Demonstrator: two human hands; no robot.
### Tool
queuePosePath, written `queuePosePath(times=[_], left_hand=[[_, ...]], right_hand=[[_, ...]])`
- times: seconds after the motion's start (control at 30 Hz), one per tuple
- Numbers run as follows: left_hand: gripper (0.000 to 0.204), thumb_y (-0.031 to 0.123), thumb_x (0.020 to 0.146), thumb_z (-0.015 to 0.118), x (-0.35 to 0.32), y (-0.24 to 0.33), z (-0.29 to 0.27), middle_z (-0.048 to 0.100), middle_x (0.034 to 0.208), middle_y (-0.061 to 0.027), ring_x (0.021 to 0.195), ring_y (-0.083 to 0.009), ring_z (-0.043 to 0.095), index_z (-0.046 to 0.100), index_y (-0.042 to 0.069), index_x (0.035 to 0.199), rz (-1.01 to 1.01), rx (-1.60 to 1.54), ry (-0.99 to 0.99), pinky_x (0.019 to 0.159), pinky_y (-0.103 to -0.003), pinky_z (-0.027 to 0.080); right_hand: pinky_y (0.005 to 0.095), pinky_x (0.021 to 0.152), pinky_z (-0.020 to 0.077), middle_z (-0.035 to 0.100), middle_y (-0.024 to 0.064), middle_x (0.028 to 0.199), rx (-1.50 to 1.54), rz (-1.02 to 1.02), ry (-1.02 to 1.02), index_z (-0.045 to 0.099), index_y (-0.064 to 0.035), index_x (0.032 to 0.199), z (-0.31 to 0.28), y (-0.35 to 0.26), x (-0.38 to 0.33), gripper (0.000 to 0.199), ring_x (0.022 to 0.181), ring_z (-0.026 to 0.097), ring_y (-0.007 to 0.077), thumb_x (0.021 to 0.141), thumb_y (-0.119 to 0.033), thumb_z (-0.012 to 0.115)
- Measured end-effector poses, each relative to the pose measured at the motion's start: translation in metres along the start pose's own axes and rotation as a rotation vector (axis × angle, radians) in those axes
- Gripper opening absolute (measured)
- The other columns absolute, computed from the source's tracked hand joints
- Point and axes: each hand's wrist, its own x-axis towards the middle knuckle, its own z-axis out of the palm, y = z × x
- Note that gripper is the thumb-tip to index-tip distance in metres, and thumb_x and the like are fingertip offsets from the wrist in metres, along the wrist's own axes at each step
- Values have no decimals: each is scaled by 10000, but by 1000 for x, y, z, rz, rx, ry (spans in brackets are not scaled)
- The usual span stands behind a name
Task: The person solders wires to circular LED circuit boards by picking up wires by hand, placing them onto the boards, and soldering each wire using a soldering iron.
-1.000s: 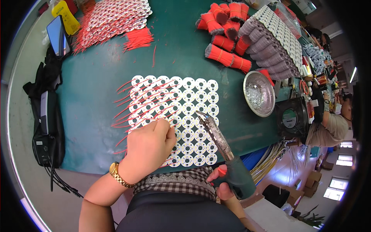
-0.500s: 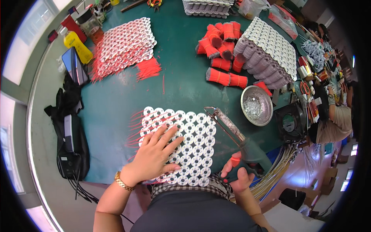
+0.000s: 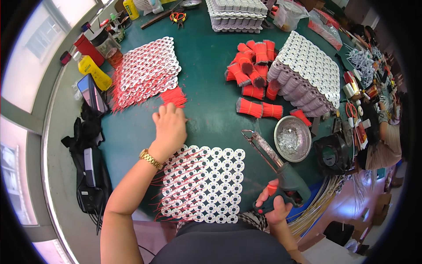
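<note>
Before me lies a panel of round white circuit boards (image 3: pixel 225 189), with thin red wires across its left columns. My left hand (image 3: pixel 170 127) is beyond the panel's far edge, at the near edge of a loose pile of short red wires (image 3: pixel 174 96). Its fingers are curled together; what they pinch, if anything, is hidden. In my right hand (image 3: pixel 276 210) is a dark green soldering gun (image 3: pixel 292 181) with an orange trigger. Its metal tip points away from me, just right of the panel and apart from it.
Stacked wired boards (image 3: pixel 147 70) sit far left, near a yellow bottle (image 3: pixel 94 72) and a phone (image 3: pixel 92 94). Bundled red wires (image 3: pixel 250 107) and a tall stack of white boards (image 3: pixel 307 70) stand far right. A metal bowl (image 3: pixel 280 152) of small shiny bits is beside the gun.
My left hand has lifted off the panel and moved away from me to the loose red wires, its fingers curling. My right hand still holds the soldering gun. The view has tilted slightly.
</note>
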Motion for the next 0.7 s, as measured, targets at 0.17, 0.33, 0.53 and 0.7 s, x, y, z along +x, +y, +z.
queuePosePath(times=[0.17,0.33,0.53,0.7], left_hand=[[40,81,892,622,14,-18,3,564,978,-107,951,-303,521,593,62,911,-11,-33,158,821,-440,373],[65,77,943,599,15,-15,4,624,964,-104,856,-265,604,627,36,985,-211,-476,262,756,-387,453],[96,81,973,630,9,-3,-13,665,852,-12,759,-65,617,661,0,1014,-450,-1266,121,690,-212,488],[34,18,927,674,-1,-8,-3,695,883,-21,783,-85,643,643,8,939,-442,-1319,127,707,-226,513]], right_hand=[[347,606,545,591,133,832,-40,36,-9,457,6,1270,-4,0,12,538,662,619,222,935,-374,638],[350,613,548,598,141,843,-58,71,-47,470,15,1261,-4,-5,21,530,673,625,224,933,-364,644],[347,603,545,601,144,833,-64,77,-62,475,26,1263,-1,-5,31,535,658,625,224,934,-362,641],[340,591,543,600,144,817,-82,68,-55,476,31,1259,-2,-1,33,541,640,624,226,933,-366,645]])
